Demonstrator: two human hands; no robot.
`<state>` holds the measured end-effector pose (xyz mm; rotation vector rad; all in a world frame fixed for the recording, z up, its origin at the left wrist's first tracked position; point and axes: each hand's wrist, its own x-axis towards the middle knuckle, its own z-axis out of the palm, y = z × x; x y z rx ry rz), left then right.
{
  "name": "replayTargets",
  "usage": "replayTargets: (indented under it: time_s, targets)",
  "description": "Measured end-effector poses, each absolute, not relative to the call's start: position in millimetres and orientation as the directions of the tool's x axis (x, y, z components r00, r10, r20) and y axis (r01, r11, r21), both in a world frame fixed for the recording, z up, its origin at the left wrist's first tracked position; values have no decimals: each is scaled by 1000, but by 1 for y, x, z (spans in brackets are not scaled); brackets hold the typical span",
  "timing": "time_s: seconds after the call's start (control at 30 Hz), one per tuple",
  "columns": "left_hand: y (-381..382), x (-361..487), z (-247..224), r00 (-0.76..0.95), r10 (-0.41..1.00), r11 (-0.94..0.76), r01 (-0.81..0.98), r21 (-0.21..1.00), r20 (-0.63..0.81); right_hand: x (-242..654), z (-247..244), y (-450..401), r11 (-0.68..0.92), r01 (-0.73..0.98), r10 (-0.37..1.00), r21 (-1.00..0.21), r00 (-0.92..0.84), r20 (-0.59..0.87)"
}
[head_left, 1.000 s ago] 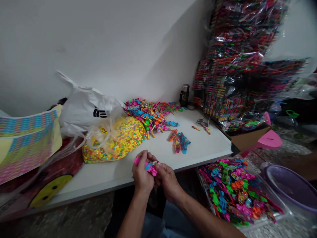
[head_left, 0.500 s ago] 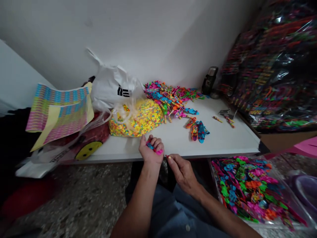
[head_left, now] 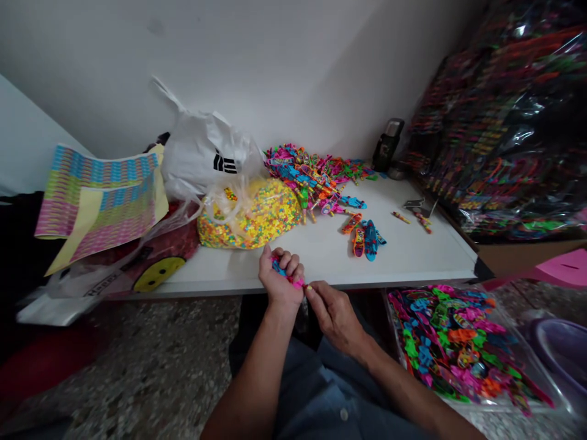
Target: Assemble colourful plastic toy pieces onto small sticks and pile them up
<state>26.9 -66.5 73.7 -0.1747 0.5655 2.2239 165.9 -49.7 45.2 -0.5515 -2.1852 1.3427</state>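
So, the left hand (head_left: pixel 279 282) is curled around a small pink-and-blue plastic toy (head_left: pixel 284 273), its pink end sticking out past the fingers toward the right hand (head_left: pixel 337 319). That hand's fingertips (head_left: pixel 310 288) pinch narrowly at that end, though the detail there is too small to make out. Both hands sit just off the front edge of the surface (head_left: pixel 403 269). Ahead of the left hand lies a clear bag of multicoloured pieces (head_left: pixel 252 217), with a white bag (head_left: pixel 206 159) behind it. Ahead and to the right of the hands are a heap of toy skateboards (head_left: pixel 312 177) and a few loose boards (head_left: pixel 364 239). Right of the right hand, below the surface's edge, sits a clear tray of boards (head_left: pixel 458 348).
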Motion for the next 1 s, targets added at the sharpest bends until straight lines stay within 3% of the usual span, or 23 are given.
replayTargets:
  time_s: [0.13,0.5,0.6,0.7,0.8,0.83,0.87,1.0]
  targets:
    - [-66,35,77,-680,680,-549,-720,425,-274,168,40,-51,450,109,589,-887,-782,203]
    - [-58,38,61,-648,705,-504,-743,439,-288,171,23,-49,354,113,597,-929,-791,131]
    - [-42,22,61,-659,720,-507,-714,483,-217,159,32,-22,403,110,626,-908,-757,187]
    - [-25,9,54,-732,666,-475,-564,675,-144,122,63,34,559,191,690,-807,-647,325]
    - [-15,8,37,-740,657,-208,-360,909,-143,88,106,115,655,225,671,-722,-612,419]
    - [-14,10,31,-729,672,-140,-298,944,-131,85,117,142,697,261,654,-668,-614,442]
    - [-15,12,25,-720,685,-97,-242,965,-111,87,125,167,756,408,642,-513,-616,456]
    - [-20,19,10,-690,720,-16,-120,993,-72,148,108,224,626,678,779,-386,-521,349]
